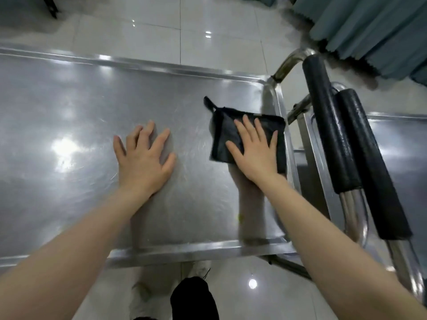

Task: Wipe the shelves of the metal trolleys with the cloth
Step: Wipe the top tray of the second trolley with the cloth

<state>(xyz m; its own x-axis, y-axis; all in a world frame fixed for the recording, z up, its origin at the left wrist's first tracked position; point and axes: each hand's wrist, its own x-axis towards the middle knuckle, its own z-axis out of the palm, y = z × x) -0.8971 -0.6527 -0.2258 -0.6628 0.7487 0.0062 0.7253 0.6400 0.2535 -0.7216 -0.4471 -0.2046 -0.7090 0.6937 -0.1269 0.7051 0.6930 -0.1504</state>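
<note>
The top shelf of a stainless steel trolley (69, 112) fills the middle of the view, with a raised rim all round. A folded black cloth (226, 132) with a small hanging loop lies flat on the shelf near its right end. My right hand (254, 151) presses on the cloth with straight, spread fingers. My left hand (145, 158) rests flat on the bare metal to the left of the cloth, fingers spread, holding nothing.
A second metal trolley (397, 139) stands close on the right. Two black padded push handles (342, 144) lie between the two shelves. A teal curtain (374, 26) hangs at the far right. Glossy white floor tiles (161, 26) surround the trolleys.
</note>
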